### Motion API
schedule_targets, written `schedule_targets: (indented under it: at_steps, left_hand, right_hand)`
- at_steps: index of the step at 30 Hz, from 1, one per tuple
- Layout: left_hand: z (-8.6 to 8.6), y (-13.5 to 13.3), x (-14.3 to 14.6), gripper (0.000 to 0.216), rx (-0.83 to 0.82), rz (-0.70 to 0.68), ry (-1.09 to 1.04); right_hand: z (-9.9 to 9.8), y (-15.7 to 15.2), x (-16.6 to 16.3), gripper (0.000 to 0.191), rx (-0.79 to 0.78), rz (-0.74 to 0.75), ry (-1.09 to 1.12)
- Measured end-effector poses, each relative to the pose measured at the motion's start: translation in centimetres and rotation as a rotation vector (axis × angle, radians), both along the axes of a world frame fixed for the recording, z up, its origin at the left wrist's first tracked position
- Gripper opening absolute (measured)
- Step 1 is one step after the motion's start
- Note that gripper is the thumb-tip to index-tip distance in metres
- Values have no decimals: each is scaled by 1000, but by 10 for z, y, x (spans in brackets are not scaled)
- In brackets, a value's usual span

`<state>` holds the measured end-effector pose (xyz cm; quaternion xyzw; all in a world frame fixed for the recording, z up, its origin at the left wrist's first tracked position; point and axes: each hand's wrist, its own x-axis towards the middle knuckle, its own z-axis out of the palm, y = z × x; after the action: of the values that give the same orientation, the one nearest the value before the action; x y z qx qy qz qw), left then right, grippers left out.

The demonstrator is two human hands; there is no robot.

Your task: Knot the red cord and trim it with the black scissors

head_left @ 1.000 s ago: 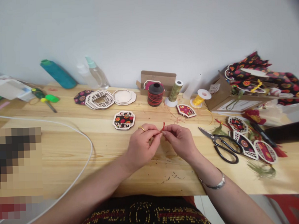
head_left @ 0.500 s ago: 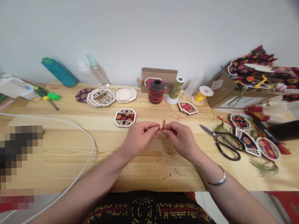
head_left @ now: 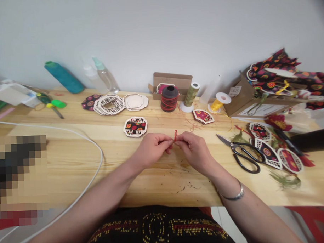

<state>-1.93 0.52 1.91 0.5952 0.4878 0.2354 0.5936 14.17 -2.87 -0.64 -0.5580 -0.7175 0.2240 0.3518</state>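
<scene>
Forearms [head_left: 106, 198] angle in from eight and four o'clock; left hand [head_left: 153, 148] and right hand [head_left: 193, 147], fingertips together, both pinch red cord [head_left: 175, 135], its loop upright at twelve; farther, at ten, lies a patterned plaque [head_left: 135, 127].

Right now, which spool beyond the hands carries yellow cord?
The rightmost spool, beside the large cardboard box; the black spool carries red, the middle spool green.

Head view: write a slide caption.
Left hand and right hand pinch a thin looped red cord over a pale wooden table.
</scene>
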Motion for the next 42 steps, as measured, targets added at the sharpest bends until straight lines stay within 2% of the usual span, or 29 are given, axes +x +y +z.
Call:
schedule_targets:
  at_steps: [4, 10, 17, 22, 26, 34, 42]
  left_hand:
    - [0, 1, 0, 13, -23, 4, -11]
    - [-2, 6, -4, 12, -81, -60, -33]
    - [-10, 9, -7, 12, -220, -103, -202]
    - [-12, 8, -4, 12, -319, -17, -298]
    - [-12, 8, -3, 10, -337, 70, -362]
    - [-13, 7, -2, 12, -323, 152, -372]
    - [-16, 4, 2, 12, -237, 230, -409]
  right_hand:
    - [0, 0, 0, 14, 0, 3, 8]
    - [5, 0, 0, 14, -12, 9, 54]
    - [10, 2, 1, 9, -150, -20, 252]
    - [11, 3, 4, 11, -284, -24, 408]
    - [12, 3, 5, 15, -315, -44, 404]
    - [13, 2, 5, 10, -187, -74, 311]
    - [12, -6, -1, 11, 87, -92, 87]
